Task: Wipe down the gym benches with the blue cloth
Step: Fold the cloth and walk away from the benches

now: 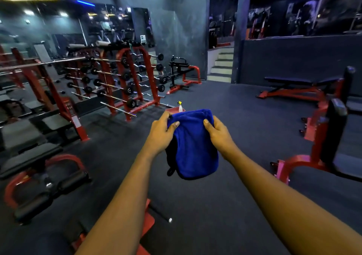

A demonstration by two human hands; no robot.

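Observation:
The blue cloth (pixel 194 147) hangs folded in the air in front of me, above the dark floor. My left hand (pixel 162 135) grips its upper left edge, thumb on the front. Its upper right edge is held by my right hand (pixel 217 135), fingers curled round the fabric. A black padded bench (pixel 29 156) with a red frame lies low at my left. Another flat black bench (pixel 293 81) on red legs stands far right by the wall. A red-framed bench or seat (pixel 333 129) stands at the right edge.
A white spray bottle (pixel 180 107) stands in a red tray (pixel 171 110) on the floor just beyond the cloth. Red racks with barbells (pixel 125 82) fill the left. Steps (pixel 222 66) rise at the back. Red frame parts (pixel 147 221) lie near my feet.

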